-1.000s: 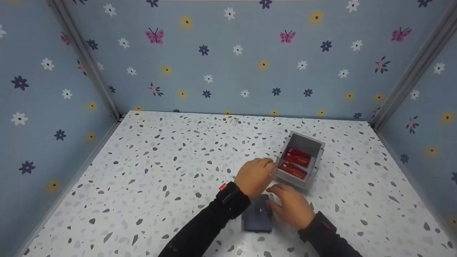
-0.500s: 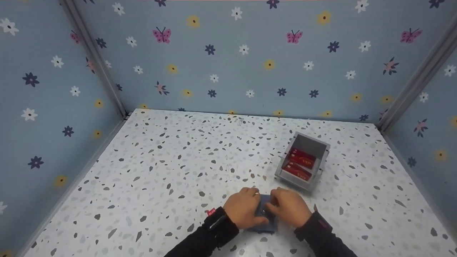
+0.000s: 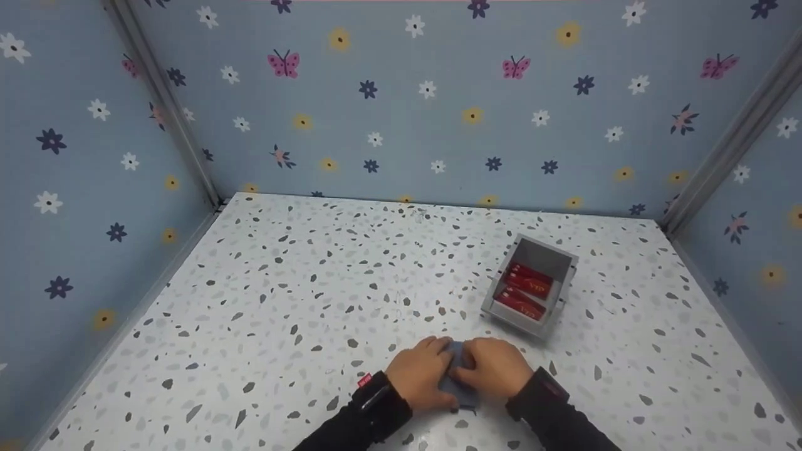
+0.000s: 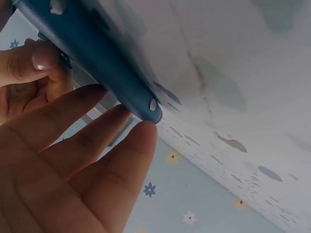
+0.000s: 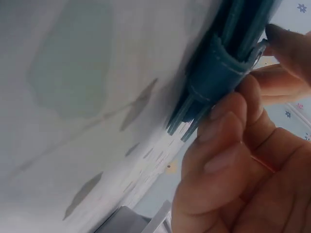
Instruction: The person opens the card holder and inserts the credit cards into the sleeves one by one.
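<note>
A dark blue wallet (image 3: 463, 396) lies on the table near the front, partly hidden by both hands. My left hand (image 3: 416, 376) holds it along the left side. In the left wrist view, nearly straight fingers (image 4: 119, 167) touch its spine (image 4: 109, 63), which bears metal studs; the thumb's contact is hard to see there. My right hand (image 3: 499, 366) pinches the right side with thumb and curled forefinger. In the right wrist view, a stitched strap (image 5: 216, 73) wraps the wallet's layered edge, with the right thumb and fingertips (image 5: 226, 160) at its metal snap.
A grey open box (image 3: 514, 318) stands just beyond my right hand, with red cards (image 3: 529, 280) marked VIP inside. The speckled white table (image 3: 301, 269) reaches back to blue flowered walls (image 3: 401, 138) on three sides.
My left hand has come back from beside the grey box to the wallet's left side. The right hand has stayed at the wallet and shifted its fingers. The view has turned slightly.
</note>
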The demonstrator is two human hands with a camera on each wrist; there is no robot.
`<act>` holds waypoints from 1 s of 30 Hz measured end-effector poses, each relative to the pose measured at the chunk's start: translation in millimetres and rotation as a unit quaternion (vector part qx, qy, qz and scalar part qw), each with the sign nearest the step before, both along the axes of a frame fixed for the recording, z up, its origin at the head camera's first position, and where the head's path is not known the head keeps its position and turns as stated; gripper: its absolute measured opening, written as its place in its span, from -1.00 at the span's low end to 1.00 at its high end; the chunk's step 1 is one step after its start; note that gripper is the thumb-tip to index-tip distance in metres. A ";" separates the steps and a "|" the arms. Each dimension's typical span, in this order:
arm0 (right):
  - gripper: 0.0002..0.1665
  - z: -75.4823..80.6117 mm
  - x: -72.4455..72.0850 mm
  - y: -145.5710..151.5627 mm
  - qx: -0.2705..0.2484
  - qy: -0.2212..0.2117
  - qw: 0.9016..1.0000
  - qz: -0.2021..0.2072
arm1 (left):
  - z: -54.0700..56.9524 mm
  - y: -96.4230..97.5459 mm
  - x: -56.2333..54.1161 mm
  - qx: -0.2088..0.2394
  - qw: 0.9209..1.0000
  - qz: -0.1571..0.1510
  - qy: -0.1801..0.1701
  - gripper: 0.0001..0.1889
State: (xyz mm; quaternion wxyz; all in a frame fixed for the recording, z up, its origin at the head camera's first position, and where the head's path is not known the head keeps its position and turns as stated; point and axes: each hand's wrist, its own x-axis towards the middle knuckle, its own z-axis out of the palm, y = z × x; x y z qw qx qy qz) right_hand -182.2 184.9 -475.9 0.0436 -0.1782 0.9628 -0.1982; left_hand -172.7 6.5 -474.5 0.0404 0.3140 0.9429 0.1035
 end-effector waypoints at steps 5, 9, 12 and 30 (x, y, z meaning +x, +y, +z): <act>-0.67 -1.0 1.7 -5.1 0.008 0.020 1.000 0.014 | -2.5 -1.6 2.2 0.017 1.000 -0.004 0.001 -0.12; -0.73 -0.5 3.5 -7.5 0.019 0.041 0.998 0.031 | -3.8 -1.0 2.7 0.025 1.000 -0.001 -0.006 -0.13; -0.76 -0.1 4.4 -8.2 0.018 0.042 0.998 0.039 | -4.7 -0.5 2.2 0.026 1.000 0.000 -0.011 -0.15; -0.89 16.6 0.7 36.3 -0.049 -0.027 0.998 0.015 | -0.9 0.9 5.4 0.008 0.999 0.011 -0.029 -0.08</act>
